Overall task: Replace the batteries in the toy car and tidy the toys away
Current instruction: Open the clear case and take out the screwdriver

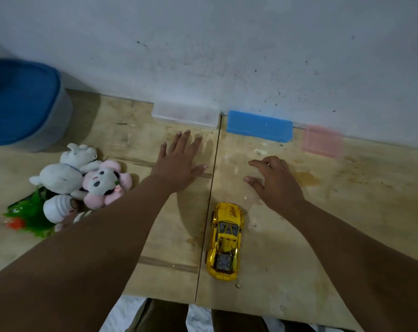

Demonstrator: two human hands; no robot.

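I see both hands empty above the pale plywood bench (347, 212): the left hand (181, 164) is spread flat, palm down, fingers wide, its grip holding nothing, while the right hand (272, 180) is loosely curled with its fingertips at or just above the wood, likewise holding nothing. I judge this a reaching posture, since both point toward the far edge against the grey wall, where a translucent white plastic box (186, 115) and a solid blue rectangular plastic box (259, 125) lie side by side; a faint pink square patch (321, 141) sits to their right, too blurred for me to say what it is. Whether either box keeps batteries or a tool I cannot tell. The task's own thing, the shiny gold-yellow toy car (224, 240), stands upright on its wheels between my forearms, nearer me than both hands, just beside the seam between two boards and untouched; its battery hatch, presumably underneath, is not visible. To the left lie the toys to be tidied: a white plush rabbit (64, 173) touching a pink-and-white plush animal (104, 183), over a green leafy toy (32, 212). Beyond them a blue-lidded grey plastic tub (23, 101), its lid on, seems the likely store.
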